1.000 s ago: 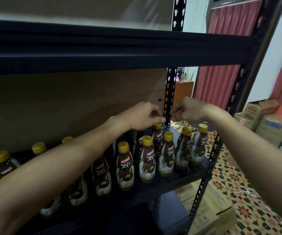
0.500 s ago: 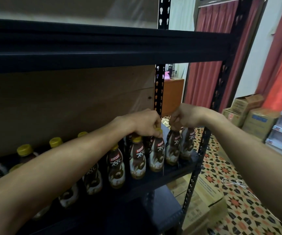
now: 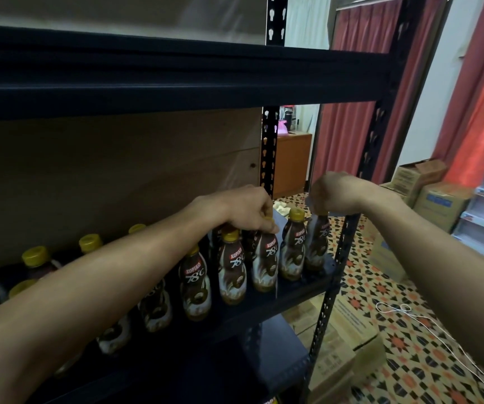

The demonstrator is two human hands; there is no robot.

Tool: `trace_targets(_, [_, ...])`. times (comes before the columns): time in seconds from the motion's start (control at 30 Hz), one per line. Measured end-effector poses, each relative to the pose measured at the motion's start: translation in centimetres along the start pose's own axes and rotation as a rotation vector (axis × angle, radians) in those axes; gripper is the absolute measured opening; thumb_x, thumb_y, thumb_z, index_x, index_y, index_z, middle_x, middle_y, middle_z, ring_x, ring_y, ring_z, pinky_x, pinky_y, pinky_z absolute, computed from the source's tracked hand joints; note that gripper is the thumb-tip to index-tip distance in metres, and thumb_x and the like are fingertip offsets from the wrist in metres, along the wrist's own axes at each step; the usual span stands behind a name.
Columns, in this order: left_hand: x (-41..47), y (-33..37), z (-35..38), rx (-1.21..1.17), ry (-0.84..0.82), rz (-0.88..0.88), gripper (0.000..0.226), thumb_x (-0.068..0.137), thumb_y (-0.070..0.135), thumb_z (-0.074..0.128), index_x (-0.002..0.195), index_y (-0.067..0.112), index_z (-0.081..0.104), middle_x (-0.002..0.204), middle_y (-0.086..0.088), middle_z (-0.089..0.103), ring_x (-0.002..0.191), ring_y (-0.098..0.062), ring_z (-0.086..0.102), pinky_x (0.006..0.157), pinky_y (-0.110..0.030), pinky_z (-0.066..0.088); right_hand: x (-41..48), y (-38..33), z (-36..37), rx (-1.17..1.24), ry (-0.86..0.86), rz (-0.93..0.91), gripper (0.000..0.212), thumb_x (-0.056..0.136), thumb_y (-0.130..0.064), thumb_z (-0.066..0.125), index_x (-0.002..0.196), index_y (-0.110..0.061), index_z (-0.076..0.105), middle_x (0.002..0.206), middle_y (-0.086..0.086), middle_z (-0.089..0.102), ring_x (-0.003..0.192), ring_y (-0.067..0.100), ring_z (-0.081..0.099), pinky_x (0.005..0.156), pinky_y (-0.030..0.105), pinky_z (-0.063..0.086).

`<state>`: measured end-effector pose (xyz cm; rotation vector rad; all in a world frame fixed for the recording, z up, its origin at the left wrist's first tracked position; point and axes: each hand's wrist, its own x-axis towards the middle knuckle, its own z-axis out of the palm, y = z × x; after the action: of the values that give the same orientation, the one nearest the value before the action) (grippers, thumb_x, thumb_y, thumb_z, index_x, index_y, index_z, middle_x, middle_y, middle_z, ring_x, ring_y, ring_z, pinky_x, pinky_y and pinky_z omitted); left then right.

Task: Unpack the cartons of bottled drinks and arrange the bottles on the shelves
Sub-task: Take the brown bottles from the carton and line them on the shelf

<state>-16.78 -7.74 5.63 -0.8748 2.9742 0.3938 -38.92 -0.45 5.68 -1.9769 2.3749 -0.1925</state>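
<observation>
Shelf (image 3: pixel 307 282), right end: left hand (image 3: pixel 243 209) curls fingers over cap of one bottle (image 3: pixel 265 259); right hand (image 3: pixel 335 193) fingers curl round top of end bottle (image 3: pixel 318 246).

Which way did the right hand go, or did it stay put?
Yes, it moved. The right hand dropped from above the caps onto the end bottle, and shifted right, away from the rear post.

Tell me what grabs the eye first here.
Mid-frame, the left hand grips the cap of a Kopiko bottle, and the right hand holds the top of the end bottle at the shelf's right edge. A row of yellow-capped bottles runs leftward along the black shelf. Cartons sit on the patterned floor at right.
</observation>
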Motion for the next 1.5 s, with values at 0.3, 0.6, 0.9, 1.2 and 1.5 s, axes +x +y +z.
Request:
trace_targets(0.3, [0.3,0.1,0.1,0.013,-0.022,-0.015,0.035,0.086,0.05,0.07,0.106,0.021,0.07,0.097,0.007,0.067,0.09,-0.011,0.063,0.085,-0.037,0.055,0.3,0.0,0.5,-0.061,0.029,0.04,0.019,0.087,-0.012,0.077,0.104,-0.014,0.069,0.103,0.004,0.068,0.09,0.022,0.068,0.071,0.027,0.059])
trace_targets(0.6, [0.4,0.3,-0.3,0.02,-0.03,-0.012,0.035,0.084,0.049,0.071,0.107,0.023,0.069,0.098,0.011,0.066,0.092,-0.009,0.063,0.087,-0.038,0.055,0.0,-0.5,0.2,-0.091,0.042,0.066,0.016,0.085,-0.008,0.075,0.096,-0.017,0.068,0.096,0.004,0.068,0.085,0.022,0.064,0.069,0.026,0.052])
trace_targets(0.9, [-0.4,1.5,-1.3,-0.056,0.081,0.005,0.043,0.092,0.054,0.057,0.116,0.019,0.067,0.108,0.008,0.065,0.095,-0.005,0.06,0.073,-0.02,0.046,-0.4,-0.6,0.1,-0.055,0.038,0.059,0.027,0.088,-0.012,0.075,0.114,-0.009,0.069,0.109,0.008,0.07,0.095,0.025,0.067,0.074,0.028,0.054])
trace_targets(1.2, [-2.0,5.1,0.8,-0.315,0.562,0.058,0.045,0.093,0.046,0.062,0.131,0.023,0.058,0.123,0.009,0.065,0.109,-0.004,0.06,0.096,-0.027,0.05,-6.6,-0.1,0.4,0.155,0.31,-0.035,0.033,0.093,-0.006,0.053,0.122,-0.007,0.07,0.121,0.01,0.07,0.11,0.025,0.065,0.094,0.032,0.052])
trace_targets(1.5, [-3.8,11.2,10.3,-0.536,0.492,0.1,0.033,0.094,0.032,0.066,0.123,0.019,0.062,0.11,0.01,0.066,0.099,0.001,0.062,0.09,-0.022,0.053,-16.9,3.8,5.9,0.342,0.338,0.086,0.022,0.097,-0.019,0.06,0.115,-0.022,0.074,0.12,-0.002,0.07,0.112,0.014,0.062,0.097,0.034,0.051])
